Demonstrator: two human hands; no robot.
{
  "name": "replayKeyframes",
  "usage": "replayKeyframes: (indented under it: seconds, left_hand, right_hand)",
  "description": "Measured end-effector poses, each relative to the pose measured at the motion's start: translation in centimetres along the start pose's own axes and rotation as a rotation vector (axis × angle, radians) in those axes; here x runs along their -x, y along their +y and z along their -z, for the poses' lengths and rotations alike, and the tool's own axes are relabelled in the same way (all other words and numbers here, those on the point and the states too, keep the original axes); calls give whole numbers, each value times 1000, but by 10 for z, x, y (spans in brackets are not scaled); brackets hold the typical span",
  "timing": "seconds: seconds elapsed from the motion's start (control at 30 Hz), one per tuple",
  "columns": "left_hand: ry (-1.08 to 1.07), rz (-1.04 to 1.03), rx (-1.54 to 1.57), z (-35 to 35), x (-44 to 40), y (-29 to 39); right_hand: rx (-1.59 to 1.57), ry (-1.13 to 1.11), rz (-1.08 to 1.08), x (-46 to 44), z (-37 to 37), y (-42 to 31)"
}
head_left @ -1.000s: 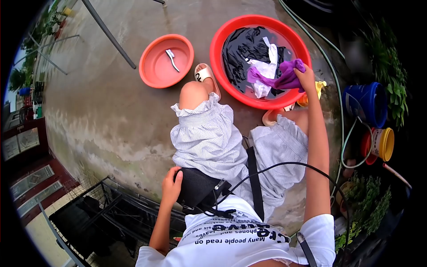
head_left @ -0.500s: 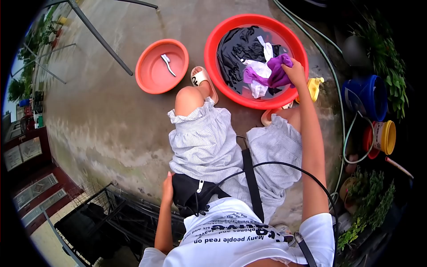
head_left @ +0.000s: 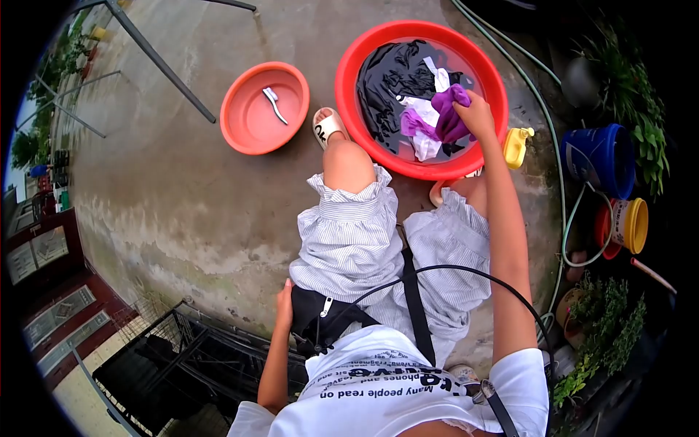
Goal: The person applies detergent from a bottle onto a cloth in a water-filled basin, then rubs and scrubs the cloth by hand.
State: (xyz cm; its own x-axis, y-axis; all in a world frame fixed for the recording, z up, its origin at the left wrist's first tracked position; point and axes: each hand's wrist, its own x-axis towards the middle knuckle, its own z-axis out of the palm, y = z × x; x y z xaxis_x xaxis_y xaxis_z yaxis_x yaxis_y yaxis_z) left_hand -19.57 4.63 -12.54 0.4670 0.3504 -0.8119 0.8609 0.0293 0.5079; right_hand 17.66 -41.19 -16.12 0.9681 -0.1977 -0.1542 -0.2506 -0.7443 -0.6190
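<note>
My right hand [head_left: 475, 116] is closed on a purple cloth [head_left: 451, 125] over the right part of a large red basin [head_left: 348, 131]. Below it, a white cloth [head_left: 428, 148] is bunched in the water, its middle partly covered by the purple one. Dark wet fabric [head_left: 382, 80] fills the left side of the basin. At my waist, my left hand [head_left: 285, 304] rests against the side of a black waist bag [head_left: 309, 309]; its fingers are mostly hidden.
A smaller orange-red basin [head_left: 244, 124] with a white brush [head_left: 275, 105] stands left on the wet concrete. Right of the large basin are a yellow bottle [head_left: 515, 148], a green hose [head_left: 542, 105], a blue bucket [head_left: 608, 156] and a yellow bucket [head_left: 636, 227]. Grey metal poles [head_left: 164, 62] cross the upper left.
My right hand has shifted slightly left and up with the purple cloth. My left knee has swung right, towards the large basin. My left hand stays by the bag.
</note>
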Motion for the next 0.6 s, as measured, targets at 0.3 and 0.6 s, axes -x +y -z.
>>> replayKeyframes:
  seconds: [0.3, 0.6]
  left_hand:
    - [-171, 73, 60, 20, -42, 5]
    - [-173, -861, -184, -70, -103, 261]
  right_hand:
    - [-16, -3, -36, 3, 5, -9]
    - [-182, 70, 65, -3, 7, -18]
